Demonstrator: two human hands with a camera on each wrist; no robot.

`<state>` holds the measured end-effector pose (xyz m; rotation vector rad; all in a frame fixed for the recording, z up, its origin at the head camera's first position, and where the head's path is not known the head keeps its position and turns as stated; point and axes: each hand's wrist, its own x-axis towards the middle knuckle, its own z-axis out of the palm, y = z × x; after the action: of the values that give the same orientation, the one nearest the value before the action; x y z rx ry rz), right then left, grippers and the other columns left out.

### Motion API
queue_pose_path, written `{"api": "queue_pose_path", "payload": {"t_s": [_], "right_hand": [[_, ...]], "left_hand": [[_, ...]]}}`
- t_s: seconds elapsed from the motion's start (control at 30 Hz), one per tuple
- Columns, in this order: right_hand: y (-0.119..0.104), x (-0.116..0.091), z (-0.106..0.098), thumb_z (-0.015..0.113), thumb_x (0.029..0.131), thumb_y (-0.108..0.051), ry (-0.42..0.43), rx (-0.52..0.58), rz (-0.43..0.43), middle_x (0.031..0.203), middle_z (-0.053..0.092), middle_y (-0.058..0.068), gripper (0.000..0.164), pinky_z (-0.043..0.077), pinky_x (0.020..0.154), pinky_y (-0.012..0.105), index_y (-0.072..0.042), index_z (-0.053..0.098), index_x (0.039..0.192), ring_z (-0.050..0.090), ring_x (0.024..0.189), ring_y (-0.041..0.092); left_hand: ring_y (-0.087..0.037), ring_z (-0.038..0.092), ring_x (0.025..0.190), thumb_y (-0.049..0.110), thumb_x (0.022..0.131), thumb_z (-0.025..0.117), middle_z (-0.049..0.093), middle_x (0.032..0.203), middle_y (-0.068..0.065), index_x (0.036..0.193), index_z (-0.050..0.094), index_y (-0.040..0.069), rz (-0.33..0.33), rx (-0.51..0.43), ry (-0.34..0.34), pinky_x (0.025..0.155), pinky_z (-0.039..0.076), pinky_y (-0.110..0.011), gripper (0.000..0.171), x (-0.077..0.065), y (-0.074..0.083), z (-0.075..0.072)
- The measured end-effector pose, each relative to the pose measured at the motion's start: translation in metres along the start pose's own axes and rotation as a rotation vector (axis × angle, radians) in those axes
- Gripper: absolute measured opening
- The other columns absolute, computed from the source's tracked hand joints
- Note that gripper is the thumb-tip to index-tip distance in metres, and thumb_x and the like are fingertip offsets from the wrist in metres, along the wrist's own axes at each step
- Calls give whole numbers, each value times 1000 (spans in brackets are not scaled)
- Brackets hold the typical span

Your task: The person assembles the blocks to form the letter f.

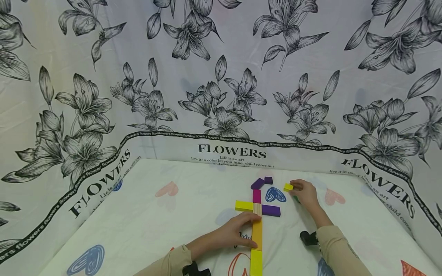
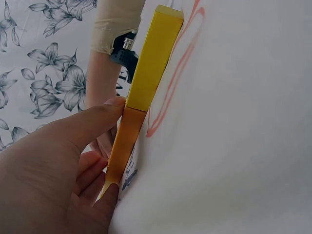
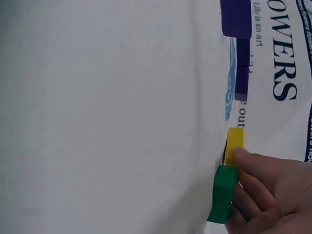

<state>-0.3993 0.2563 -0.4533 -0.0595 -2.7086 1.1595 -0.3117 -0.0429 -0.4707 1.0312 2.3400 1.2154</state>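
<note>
A line of blocks runs up the cloth: a long yellow block (image 1: pixel 256 263), an orange block (image 1: pixel 258 235), a small plain wooden block (image 1: pixel 257 209) and a magenta block (image 1: pixel 257 196). My left hand (image 1: pixel 226 234) spans the orange block, thumb at its near end and fingertips at its far end. Beside the wooden block lie a yellow block (image 1: pixel 243 206) on the left and a purple block (image 1: pixel 271 211) on the right. To the right of the line, my right hand (image 1: pixel 306 194) pinches a small yellow block (image 3: pixel 235 141). A green block (image 3: pixel 224 193) is against its fingers.
Beyond the magenta block lie a slanted purple block (image 1: pixel 257 184) and a smaller purple block (image 1: pixel 268 180). Hearts are printed on the white cloth (image 1: pixel 200 207). A flower-patterned curtain (image 1: pixel 221 96) stands behind and at both sides.
</note>
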Motion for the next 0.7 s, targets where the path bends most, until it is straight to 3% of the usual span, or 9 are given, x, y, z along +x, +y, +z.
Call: {"api": "queue_pose_path", "payload": {"t_s": [0.43,0.7], "right_hand": [[-5,13,9,65,88,3,42,39,-57,124,63,29,35,48,103,51,8,59,122,60,116,43],[-11,19,15,65,89,4,68,65,-49,126,62,28,35,47,104,49,7,59,123,59,119,42]], "left_hand": [[-6,43,135,38,83,75,46,146,11,144,44,24,6,1,5,116,36,-26,69,-1,-2,0],[-5,42,135,38,84,75,46,146,12,143,44,25,11,-3,2,116,36,-26,69,1,-3,1]]}}
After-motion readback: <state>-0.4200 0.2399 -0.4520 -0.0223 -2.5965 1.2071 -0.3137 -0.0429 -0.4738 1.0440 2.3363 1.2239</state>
